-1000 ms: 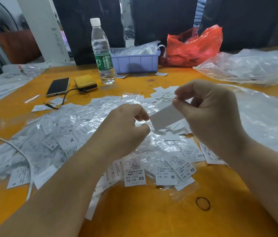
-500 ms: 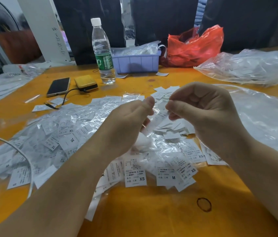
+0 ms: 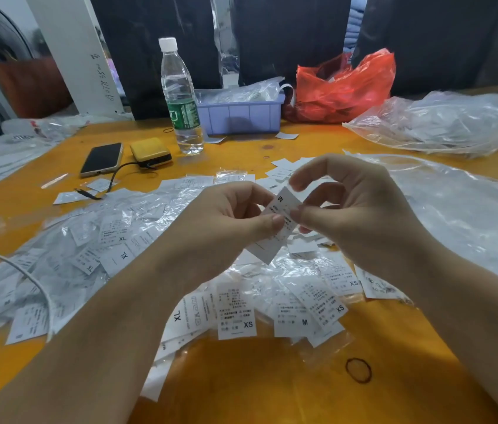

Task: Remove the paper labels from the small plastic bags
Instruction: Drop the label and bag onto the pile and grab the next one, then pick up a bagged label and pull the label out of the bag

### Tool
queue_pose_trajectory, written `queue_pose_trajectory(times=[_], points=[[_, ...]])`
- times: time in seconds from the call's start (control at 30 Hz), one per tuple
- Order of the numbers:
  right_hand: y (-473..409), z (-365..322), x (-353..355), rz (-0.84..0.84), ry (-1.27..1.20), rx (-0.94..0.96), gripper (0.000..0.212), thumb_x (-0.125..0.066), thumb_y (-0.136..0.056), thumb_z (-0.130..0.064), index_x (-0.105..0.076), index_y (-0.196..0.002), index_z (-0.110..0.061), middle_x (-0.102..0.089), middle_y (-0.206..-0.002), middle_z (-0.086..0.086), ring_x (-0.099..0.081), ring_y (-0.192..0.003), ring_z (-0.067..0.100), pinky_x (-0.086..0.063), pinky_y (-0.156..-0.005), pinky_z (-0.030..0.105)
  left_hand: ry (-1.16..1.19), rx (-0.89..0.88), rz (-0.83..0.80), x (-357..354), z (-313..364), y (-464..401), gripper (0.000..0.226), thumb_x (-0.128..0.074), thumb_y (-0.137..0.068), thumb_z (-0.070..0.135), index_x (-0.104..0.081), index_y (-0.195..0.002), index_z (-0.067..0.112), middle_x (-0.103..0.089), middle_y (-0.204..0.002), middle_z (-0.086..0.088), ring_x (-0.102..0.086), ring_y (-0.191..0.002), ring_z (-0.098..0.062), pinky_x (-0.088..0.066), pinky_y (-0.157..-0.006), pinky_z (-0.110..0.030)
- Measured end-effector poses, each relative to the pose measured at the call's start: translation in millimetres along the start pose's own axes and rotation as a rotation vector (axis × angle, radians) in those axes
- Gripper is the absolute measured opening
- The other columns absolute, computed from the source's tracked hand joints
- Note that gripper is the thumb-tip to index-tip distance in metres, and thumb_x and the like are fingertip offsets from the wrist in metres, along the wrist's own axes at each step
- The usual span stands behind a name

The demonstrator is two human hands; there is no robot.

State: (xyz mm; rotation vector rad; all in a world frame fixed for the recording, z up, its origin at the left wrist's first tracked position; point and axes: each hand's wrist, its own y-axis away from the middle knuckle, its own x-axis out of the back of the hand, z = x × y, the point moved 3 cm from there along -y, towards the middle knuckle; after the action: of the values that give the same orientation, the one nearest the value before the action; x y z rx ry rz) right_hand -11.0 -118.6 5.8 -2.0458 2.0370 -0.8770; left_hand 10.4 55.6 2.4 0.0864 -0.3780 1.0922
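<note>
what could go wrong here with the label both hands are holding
The left hand and right hand pinch one M label right above the pile of bagged labels; if dropped, it may be lost among them. Pulling from both sides might tear the paper. A forearm sweep could push bags off the table's near edge.

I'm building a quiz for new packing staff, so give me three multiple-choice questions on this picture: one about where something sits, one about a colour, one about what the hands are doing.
1. Where is the phone?
A. left of the yellow case
B. inside the tray
C. under the red bag

2. What colour is the tray behind the water bottle?
A. green
B. lilac
C. black

3. What do the left hand and right hand do?
A. rest flat
B. lift the bottle
C. pinch one M label

Answers: A, it lies beside the case on the table; B, its walls are pale purple; C, both thumbs press the label.
</note>
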Motion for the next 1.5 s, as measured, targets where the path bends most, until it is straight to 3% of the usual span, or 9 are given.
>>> queue_pose_trajectory(times=[0.1, 0.3, 0.47, 0.57, 0.7, 0.83, 1.07, 1.2, 1.5], points=[[0, 0, 1, -0.041, 0.097, -0.063, 0.024, -0.076, -0.079, -0.005, -0.067, -0.094, -0.023, -0.068, -0.090, -0.004, -0.067, -0.062, 0.016, -0.059, -0.057, 0.034, -0.083, -0.004, 0.035, -1, -1, 1, 0.008, -0.071, -0.086, 0.029, -0.075, -0.089, 0.022, -0.070, -0.086, -0.012, -0.062, -0.073, -0.017, -0.048, -0.073, -0.035], [4, -3, -1, -0.207, 0.497, -0.059, 0.009, -0.066, -0.086, -0.019, -0.069, -0.092, -0.025, -0.061, -0.064, -0.008, -0.054, -0.053, 0.005, -0.039, -0.051, 0.022, -0.218, 0.020, 0.073, -6, 1, 2, 0.014, -0.065, -0.092, 0.031, -0.075, -0.084, 0.026, -0.071, -0.081, -0.003, -0.065, -0.081, -0.029, -0.052, -0.078, -0.051], [3, -9, 9, -0.143, 1.014, -0.077, 0.023, -0.052, -0.086, -0.013, -0.065, -0.102, -0.020, -0.065, -0.092, -0.001, -0.060, -0.082, 0.020, -0.054, -0.069, 0.038, -0.278, 0.035, 0.073, -5, 0, 4, 0.016, -0.063, -0.093, 0.035, -0.073, -0.083, 0.029, -0.072, -0.080, 0.005, -0.065, -0.079, -0.023, -0.053, -0.073, -0.042], [4, -7, 12, -0.191, 1.196, -0.261, 0.027, -0.051, -0.082, -0.009, -0.064, -0.103, -0.019, -0.064, -0.097, 0.003, -0.060, -0.088, 0.026, -0.055, -0.076, 0.040, -0.307, 0.037, 0.065, -7, 0, 4, 0.016, -0.062, -0.093, 0.036, -0.073, -0.083, 0.029, -0.072, -0.081, 0.005, -0.065, -0.080, -0.021, -0.053, -0.074, -0.041], [8, 1, 7, -0.366, 1.199, -0.340, 0.038, -0.050, -0.086, -0.002, -0.060, -0.118, -0.020, -0.062, -0.112, 0.003, -0.060, -0.101, 0.025, -0.053, -0.085, 0.038, -0.321, 0.037, 0.042, -10, 0, 4, 0.016, -0.062, -0.094, 0.035, -0.072, -0.082, 0.029, -0.072, -0.082, 0.001, -0.066, -0.081, -0.026, -0.053, -0.078, -0.048], [7, 6, 9, -0.342, 1.213, -0.337, 0.044, -0.052, -0.084, 0.002, -0.058, -0.121, -0.020, -0.059, -0.117, 0.002, -0.057, -0.106, 0.025, -0.053, -0.087, 0.038, -0.321, 0.036, 0.011, -13, -1, 4, 0.016, -0.062, -0.094, 0.035, -0.072, -0.083, 0.029, -0.071, -0.085, -0.007, -0.065, -0.082, -0.031, -0.052, -0.079, -0.052], [8, 13, 7, -0.408, 1.275, -0.428, 0.045, -0.052, -0.086, 0.000, -0.046, -0.129, -0.014, -0.037, -0.108, 0.006, -0.043, -0.112, 0.032, -0.043, -0.075, 0.039, -0.347, 0.033, -0.002, -14, -4, 3, 0.014, -0.061, -0.093, 0.038, -0.070, -0.083, 0.035, -0.069, -0.081, -0.010, -0.062, -0.075, -0.032, -0.050, -0.058, -0.035], [10, 14, 1, -0.437, 1.316, -0.445, 0.064, -0.060, -0.080, 0.000, -0.036, -0.138, -0.010, -0.036, -0.130, 0.013, -0.040, -0.120, 0.034, -0.045, -0.077, 0.042, -0.349, 0.032, 0.002, -16, -6, 2, 0.012, -0.062, -0.093, 0.038, -0.071, -0.085, 0.038, -0.071, -0.079, -0.002, -0.065, -0.076, -0.027, -0.054, -0.066, -0.043], [6, 16, 4, -0.334, 1.317, -0.472, 0.055, -0.054, -0.083, -0.001, -0.040, -0.135, -0.013, -0.036, -0.127, 0.012, -0.037, -0.121, 0.034, -0.047, -0.080, 0.041, -0.355, 0.043, 0.020, -15, -5, 3, 0.014, -0.063, -0.093, 0.037, -0.072, -0.083, 0.035, -0.071, -0.080, -0.001, -0.065, -0.077, -0.026, -0.054, -0.071, -0.046]])
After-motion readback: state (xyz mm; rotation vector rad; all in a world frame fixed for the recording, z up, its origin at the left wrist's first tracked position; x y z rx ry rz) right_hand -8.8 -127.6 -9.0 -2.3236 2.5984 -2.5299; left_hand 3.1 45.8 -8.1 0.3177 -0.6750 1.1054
